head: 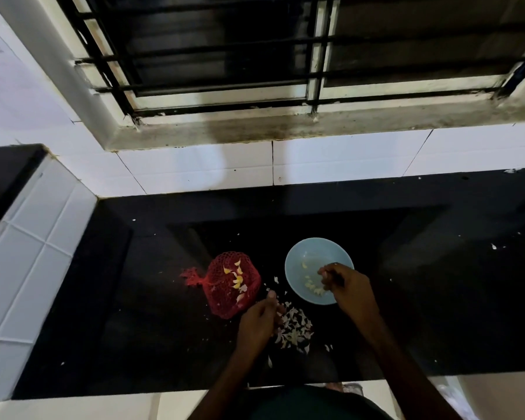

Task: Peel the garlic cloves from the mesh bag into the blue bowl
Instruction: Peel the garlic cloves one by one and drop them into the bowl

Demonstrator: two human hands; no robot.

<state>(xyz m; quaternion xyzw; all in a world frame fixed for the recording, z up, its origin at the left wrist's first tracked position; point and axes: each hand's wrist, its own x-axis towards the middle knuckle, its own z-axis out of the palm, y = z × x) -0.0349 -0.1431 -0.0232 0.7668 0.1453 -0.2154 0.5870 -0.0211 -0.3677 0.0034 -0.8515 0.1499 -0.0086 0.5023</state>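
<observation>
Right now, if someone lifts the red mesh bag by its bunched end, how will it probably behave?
The red mesh bag would probably go floppy, as it lies slumped on the counter. It likely feels light, since only a few cloves show through the mesh. They may slide to the bottom.

Person seen from above, bare left hand [256,321], bare right hand [346,286], both forearms uncovered down to the near edge, dark green cloth garment [309,403] at near middle, rounded outline
</observation>
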